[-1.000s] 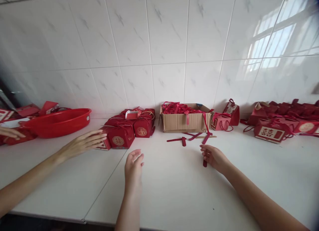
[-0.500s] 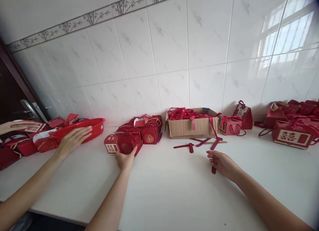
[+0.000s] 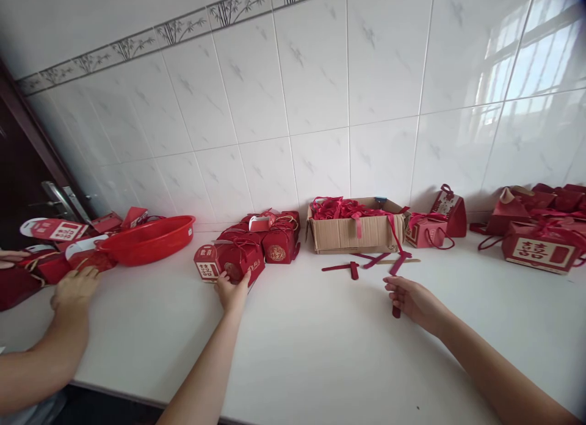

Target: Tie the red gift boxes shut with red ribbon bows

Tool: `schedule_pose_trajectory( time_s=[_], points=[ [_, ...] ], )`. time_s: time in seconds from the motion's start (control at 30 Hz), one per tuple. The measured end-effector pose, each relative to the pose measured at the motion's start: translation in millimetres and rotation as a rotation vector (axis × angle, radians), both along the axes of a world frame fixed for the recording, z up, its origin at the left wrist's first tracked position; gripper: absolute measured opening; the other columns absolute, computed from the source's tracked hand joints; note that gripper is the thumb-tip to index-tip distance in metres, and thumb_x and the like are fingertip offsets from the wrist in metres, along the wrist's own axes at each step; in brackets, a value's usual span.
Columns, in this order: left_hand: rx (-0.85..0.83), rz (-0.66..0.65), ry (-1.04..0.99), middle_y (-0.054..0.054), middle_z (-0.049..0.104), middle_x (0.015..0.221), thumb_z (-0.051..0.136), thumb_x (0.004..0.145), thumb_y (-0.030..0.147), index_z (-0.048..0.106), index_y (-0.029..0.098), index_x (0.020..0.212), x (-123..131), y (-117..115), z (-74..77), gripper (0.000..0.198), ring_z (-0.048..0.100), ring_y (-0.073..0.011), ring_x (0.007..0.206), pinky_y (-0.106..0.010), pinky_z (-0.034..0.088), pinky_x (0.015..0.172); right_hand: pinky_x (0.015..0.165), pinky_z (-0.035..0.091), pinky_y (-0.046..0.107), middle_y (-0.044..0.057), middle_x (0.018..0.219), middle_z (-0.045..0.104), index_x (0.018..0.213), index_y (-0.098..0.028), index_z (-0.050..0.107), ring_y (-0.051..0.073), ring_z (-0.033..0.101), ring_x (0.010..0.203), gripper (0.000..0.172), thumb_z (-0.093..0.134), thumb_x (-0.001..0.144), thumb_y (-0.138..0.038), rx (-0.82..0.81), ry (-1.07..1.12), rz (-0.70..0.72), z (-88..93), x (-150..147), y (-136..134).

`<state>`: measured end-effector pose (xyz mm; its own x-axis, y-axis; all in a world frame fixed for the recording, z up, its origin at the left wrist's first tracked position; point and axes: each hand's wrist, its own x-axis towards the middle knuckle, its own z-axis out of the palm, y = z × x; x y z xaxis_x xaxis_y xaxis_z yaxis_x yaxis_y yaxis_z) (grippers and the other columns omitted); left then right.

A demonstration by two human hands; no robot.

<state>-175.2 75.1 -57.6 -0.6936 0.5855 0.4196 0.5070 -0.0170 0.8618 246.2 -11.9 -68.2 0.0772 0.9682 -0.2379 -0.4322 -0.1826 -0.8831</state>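
Note:
My left hand (image 3: 234,294) is closed around the near side of a red gift box (image 3: 249,261) with a white character panel on its end. That box rests on the white table, next to other red gift boxes (image 3: 277,247) tied with cord. My right hand (image 3: 417,301) is pinched on a dark red ribbon strip (image 3: 396,312), whose lower end shows below the fingers. Just beyond that hand lie several loose ribbon strips (image 3: 354,270). Behind them stands a cardboard box (image 3: 357,237) full of red ribbons (image 3: 336,209).
A red plastic basin (image 3: 151,245) stands at the left. A co-worker's hand (image 3: 75,287) is by the red boxes there, and another hand (image 3: 11,258) shows at the left edge. More red gift boxes (image 3: 540,248) sit at the right, against the tiled wall (image 3: 315,162).
A co-worker's hand has moved left, away from the basin and toward the boxes there. My own hands have stayed nearly in place; the view has shifted slightly.

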Motion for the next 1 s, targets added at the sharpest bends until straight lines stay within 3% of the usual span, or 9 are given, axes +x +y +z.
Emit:
schedule_pose_trajectory(
  time_s=[0.23,0.33,0.43,0.5,0.6,0.73,0.87,1.0],
  points=[
    [0.000,0.169,0.013,-0.009,0.057,0.119,0.055,0.088,0.034,0.054,0.017,0.119,4,-10,8.8,0.035,0.059,-0.0207,0.101,-0.042,0.051,0.084,0.043,0.046,0.023,0.004,0.077,0.060,0.086,-0.016,0.064,0.012,0.053,0.056,0.013,0.067,0.076,-0.025,0.001,-0.014,0.015,-1.9,1,-1],
    [0.012,0.236,0.061,-0.016,0.047,0.130,0.056,0.086,0.027,0.044,0.016,0.131,12,-21,14.3,0.047,0.050,-0.0286,0.116,-0.049,0.043,0.094,0.043,0.046,0.024,0.004,0.076,0.060,0.085,-0.016,0.064,0.012,0.053,0.055,0.012,0.068,0.076,-0.025,0.000,-0.018,0.026,-1.6,1,-1],
    [0.008,0.180,0.184,-0.017,0.028,0.142,0.058,0.082,0.023,0.039,0.022,0.137,24,-29,17.3,0.058,0.028,-0.0342,0.134,-0.052,0.026,0.108,0.043,0.046,0.023,0.003,0.076,0.059,0.085,-0.016,0.064,0.011,0.053,0.055,0.013,0.067,0.077,-0.025,-0.004,-0.026,0.027,-0.7,0,-3],
    [-0.023,0.119,0.241,-0.014,0.022,0.145,0.062,0.078,0.030,0.042,0.027,0.134,29,-30,17.3,0.059,0.023,-0.0364,0.136,-0.053,0.022,0.108,0.044,0.046,0.023,0.003,0.077,0.059,0.086,-0.016,0.064,0.011,0.053,0.057,0.013,0.067,0.077,-0.025,-0.009,-0.033,0.023,-0.2,0,-3],
    [-0.082,0.071,0.239,-0.018,0.021,0.142,0.068,0.071,0.041,0.033,0.026,0.136,30,-29,16.0,0.076,0.032,-0.0402,0.130,-0.057,0.030,0.102,0.043,0.045,0.023,0.003,0.078,0.059,0.086,-0.016,0.064,0.012,0.053,0.058,0.014,0.068,0.077,-0.026,-0.004,-0.037,0.026,0.1,0,-4],
    [-0.103,0.057,0.202,-0.019,0.022,0.137,0.075,0.059,0.050,0.025,0.024,0.134,28,-27,15.0,0.095,0.040,-0.0389,0.124,-0.055,0.035,0.099,0.043,0.046,0.023,0.003,0.078,0.058,0.086,-0.016,0.065,0.011,0.053,0.059,0.014,0.068,0.077,-0.027,-0.005,-0.047,0.033,0.8,-1,-4],
    [-0.047,0.060,0.147,-0.019,0.024,0.133,0.078,0.054,0.048,0.026,0.022,0.127,26,-25,14.7,0.093,0.039,-0.0399,0.122,-0.058,0.035,0.097,0.044,0.046,0.023,0.003,0.078,0.059,0.085,-0.016,0.065,0.011,0.053,0.059,0.014,0.068,0.076,-0.026,-0.012,-0.049,0.030,1.9,-1,-5],
    [0.117,0.014,0.114,-0.018,0.026,0.129,0.077,0.058,0.038,0.023,0.021,0.122,24,-23,13.6,0.085,0.033,-0.0359,0.126,-0.056,0.033,0.100,0.044,0.046,0.023,0.002,0.077,0.059,0.086,-0.016,0.064,0.011,0.053,0.058,0.015,0.069,0.076,-0.026,-0.006,-0.058,0.039,2.3,0,-4]
  ],
)
